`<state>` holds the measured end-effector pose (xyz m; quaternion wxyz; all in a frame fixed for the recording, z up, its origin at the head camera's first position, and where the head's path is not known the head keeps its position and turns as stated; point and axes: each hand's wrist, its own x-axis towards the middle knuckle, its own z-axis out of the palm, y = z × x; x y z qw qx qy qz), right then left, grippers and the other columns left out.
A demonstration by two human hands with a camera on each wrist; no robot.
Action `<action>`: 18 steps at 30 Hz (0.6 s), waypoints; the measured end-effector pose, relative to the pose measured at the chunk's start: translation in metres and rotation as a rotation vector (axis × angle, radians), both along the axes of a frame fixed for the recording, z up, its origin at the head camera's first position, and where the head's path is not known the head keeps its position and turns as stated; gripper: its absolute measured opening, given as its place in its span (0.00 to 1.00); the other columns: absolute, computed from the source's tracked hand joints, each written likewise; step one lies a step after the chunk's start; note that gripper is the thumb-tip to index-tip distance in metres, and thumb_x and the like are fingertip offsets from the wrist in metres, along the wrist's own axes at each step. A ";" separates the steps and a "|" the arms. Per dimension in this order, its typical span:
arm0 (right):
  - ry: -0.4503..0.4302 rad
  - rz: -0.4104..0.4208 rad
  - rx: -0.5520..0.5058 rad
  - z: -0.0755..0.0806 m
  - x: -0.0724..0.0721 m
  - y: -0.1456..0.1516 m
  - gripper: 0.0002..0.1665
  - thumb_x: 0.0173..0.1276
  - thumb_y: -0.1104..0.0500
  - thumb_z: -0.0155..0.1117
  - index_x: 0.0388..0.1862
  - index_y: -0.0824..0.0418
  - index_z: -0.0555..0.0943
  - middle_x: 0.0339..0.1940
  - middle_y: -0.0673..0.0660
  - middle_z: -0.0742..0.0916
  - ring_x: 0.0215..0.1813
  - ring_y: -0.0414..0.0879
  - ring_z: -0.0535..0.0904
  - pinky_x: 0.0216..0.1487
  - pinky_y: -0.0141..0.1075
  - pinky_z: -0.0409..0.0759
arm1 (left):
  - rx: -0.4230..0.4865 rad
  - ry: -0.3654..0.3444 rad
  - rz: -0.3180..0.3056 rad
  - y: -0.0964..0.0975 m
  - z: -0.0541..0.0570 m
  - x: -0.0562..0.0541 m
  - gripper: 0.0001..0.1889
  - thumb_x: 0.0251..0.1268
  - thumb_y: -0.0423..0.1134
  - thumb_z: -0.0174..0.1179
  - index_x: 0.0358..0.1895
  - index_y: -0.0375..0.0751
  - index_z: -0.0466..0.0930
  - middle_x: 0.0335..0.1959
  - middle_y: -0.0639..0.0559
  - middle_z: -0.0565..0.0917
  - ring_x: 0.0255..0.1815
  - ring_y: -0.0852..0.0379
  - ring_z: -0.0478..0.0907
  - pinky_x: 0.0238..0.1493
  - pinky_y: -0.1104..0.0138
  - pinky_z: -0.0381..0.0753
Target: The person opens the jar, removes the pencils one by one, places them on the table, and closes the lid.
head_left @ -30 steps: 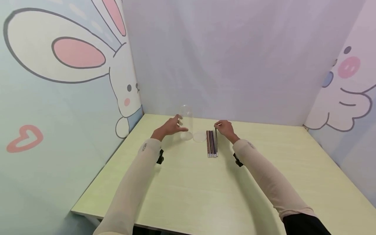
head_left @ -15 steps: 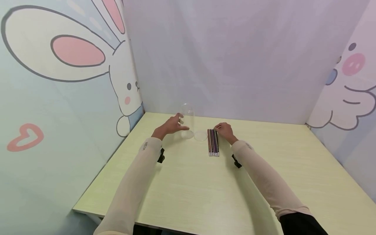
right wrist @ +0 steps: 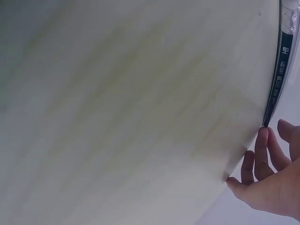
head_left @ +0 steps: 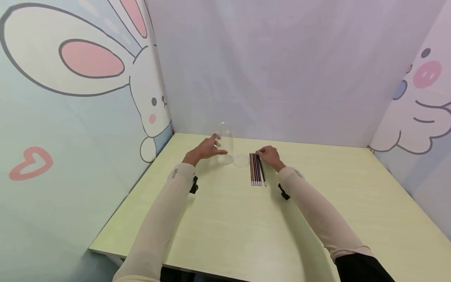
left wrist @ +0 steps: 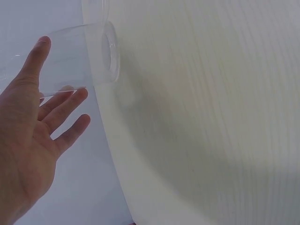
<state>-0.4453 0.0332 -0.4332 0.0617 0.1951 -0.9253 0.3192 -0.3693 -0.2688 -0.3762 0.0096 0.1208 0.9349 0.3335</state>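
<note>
A clear plastic cylinder (head_left: 228, 135) stands upright towards the back of the table. My left hand (head_left: 206, 149) holds it from the left, thumb on the near side and fingers behind; the left wrist view shows the thumb lying across the see-through wall. Right beside its base lies a flat clear round lid (head_left: 241, 161). Several dark pencils (head_left: 255, 170) lie side by side, eraser ends towards me. With its fingertips my right hand (head_left: 270, 155) pinches the far part of the rightmost pencil (right wrist: 279, 70), marked HB. Its tip is hidden, and its eraser end stands apart from the row.
The pale table (head_left: 225, 219) carries these things near its back edge, close to a plain light curtain (head_left: 282, 70). Cartoon-printed walls stand on the left and right.
The pencil under my right hand first came down against the row. Its eraser end has since swung right, away from the others. My left hand stays on the cylinder.
</note>
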 end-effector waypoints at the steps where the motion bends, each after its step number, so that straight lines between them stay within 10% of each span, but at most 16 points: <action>1: -0.007 -0.002 -0.002 0.000 -0.001 0.000 0.18 0.78 0.57 0.62 0.52 0.70 0.88 0.51 0.67 0.90 0.36 0.53 0.84 0.30 0.35 0.71 | 0.000 0.000 0.001 0.000 0.000 0.000 0.40 0.70 0.53 0.69 0.74 0.39 0.57 0.67 0.32 0.76 0.61 0.41 0.81 0.62 0.51 0.79; 18: 0.029 0.173 0.062 0.011 0.000 -0.012 0.32 0.79 0.47 0.62 0.69 0.70 0.78 0.66 0.68 0.83 0.66 0.62 0.79 0.66 0.55 0.77 | 0.015 -0.006 -0.001 -0.001 -0.002 -0.001 0.40 0.70 0.54 0.69 0.74 0.40 0.57 0.68 0.31 0.75 0.62 0.40 0.81 0.62 0.50 0.79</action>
